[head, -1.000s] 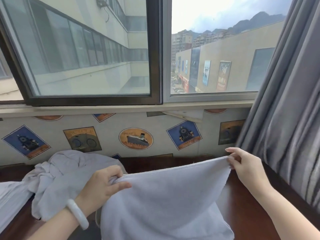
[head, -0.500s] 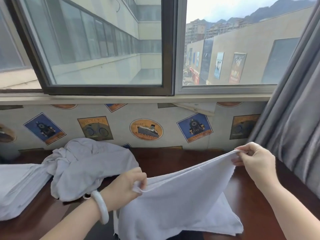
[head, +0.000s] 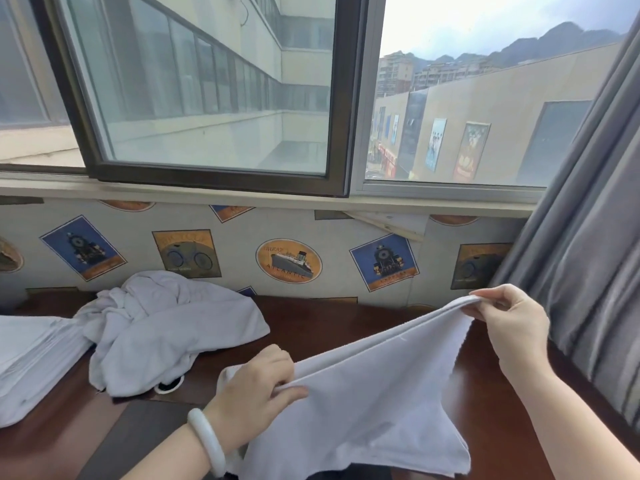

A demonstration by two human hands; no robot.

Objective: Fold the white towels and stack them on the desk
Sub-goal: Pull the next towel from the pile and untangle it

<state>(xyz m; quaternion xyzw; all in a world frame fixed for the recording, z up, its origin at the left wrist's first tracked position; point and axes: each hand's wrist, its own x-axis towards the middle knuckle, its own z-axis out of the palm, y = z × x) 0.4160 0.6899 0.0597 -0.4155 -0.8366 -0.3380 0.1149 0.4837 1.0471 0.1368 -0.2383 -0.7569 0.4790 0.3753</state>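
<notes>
A white towel hangs over the dark worktop, pulled taut along its top edge between the person's two hands. Its lower part sags toward the near edge of the wood. The taut edge slants, low at the left hand and higher at the right hand. The left fingers are curled and pinch the near-left end of the edge. The right fingers and thumb pinch the far-right end, raised above the worktop. A pale bracelet sits on the left wrist.

Left of the towel and apart from it, a heap of crumpled white towels lies on the worktop near the wall. The heap touches a stack of folded white towels at the left edge of view. The wall is papered with pictures of trains, a bicycle and a ship. Above it is a window, and a grey curtain hangs at the right, behind the right hand.
</notes>
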